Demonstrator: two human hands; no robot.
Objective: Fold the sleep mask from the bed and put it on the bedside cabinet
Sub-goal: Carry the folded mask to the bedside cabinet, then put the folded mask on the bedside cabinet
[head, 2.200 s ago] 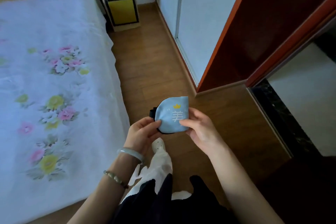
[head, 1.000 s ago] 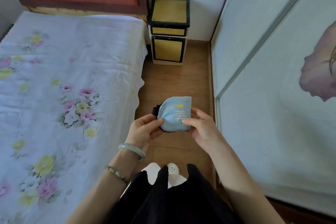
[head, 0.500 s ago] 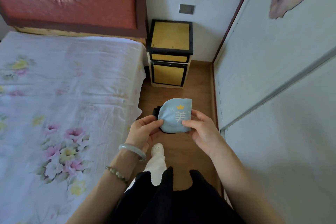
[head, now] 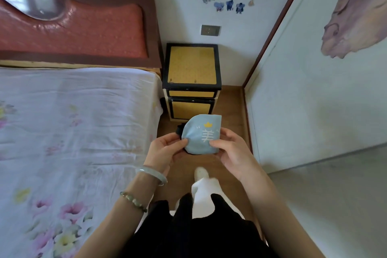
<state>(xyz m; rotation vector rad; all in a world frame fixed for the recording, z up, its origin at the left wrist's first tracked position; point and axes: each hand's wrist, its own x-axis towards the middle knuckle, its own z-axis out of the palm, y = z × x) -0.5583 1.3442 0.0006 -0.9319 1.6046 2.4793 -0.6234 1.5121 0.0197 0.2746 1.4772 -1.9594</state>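
The light blue sleep mask (head: 202, 132) is folded in half, with a yellow crown and a white character on its face and a black strap bunched at its left edge. My left hand (head: 166, 151) pinches its left side and my right hand (head: 232, 151) pinches its lower right corner, both at chest height over the floor. The bedside cabinet (head: 191, 69), yellow with black frames, stands straight ahead against the wall, its top bare. The mask hangs just in front of the cabinet's lower drawer.
The bed (head: 73, 132) with a floral sheet fills the left, its red headboard (head: 83, 33) at the wall. A white sliding wardrobe door (head: 314, 100) runs along the right. A narrow strip of wooden floor (head: 230, 107) leads to the cabinet. My foot (head: 202, 176) is on it.
The view has swung from the doorway toward the headboard wall and come closer to the cabinet, which now looks larger. Both hands keep the same hold on the folded mask.
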